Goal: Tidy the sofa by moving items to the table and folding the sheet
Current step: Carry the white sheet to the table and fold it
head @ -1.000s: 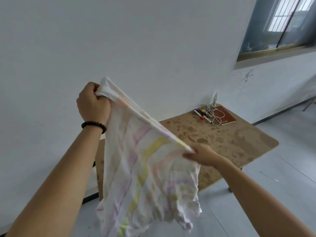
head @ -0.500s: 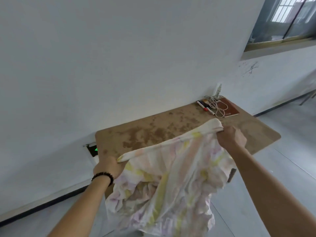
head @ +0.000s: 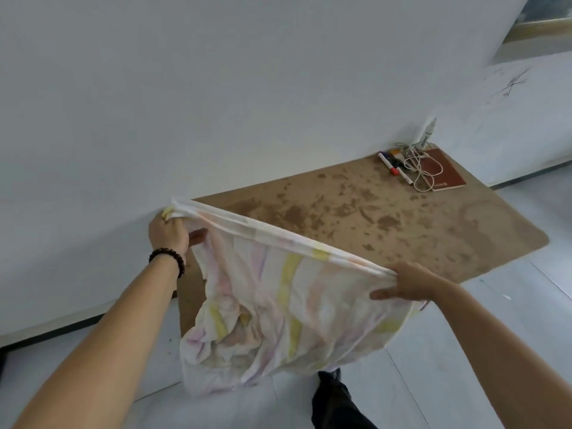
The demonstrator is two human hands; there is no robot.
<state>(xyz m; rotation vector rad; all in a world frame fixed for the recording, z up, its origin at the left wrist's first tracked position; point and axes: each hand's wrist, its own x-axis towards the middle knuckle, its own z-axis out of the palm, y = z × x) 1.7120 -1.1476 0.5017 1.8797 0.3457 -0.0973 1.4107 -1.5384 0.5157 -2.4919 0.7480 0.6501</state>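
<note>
I am reading no text anywhere. The reddish-brown rectangular notebook (head: 443, 171), lying at the far right of the stained brown table (head: 464, 236), is showing a small pale mark on its cover, too blurred to read.

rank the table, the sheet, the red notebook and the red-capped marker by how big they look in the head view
1. table, though the sheet hides part of it
2. sheet, nearer the camera, so its look is inflated
3. red notebook
4. red-capped marker, smallest
</note>
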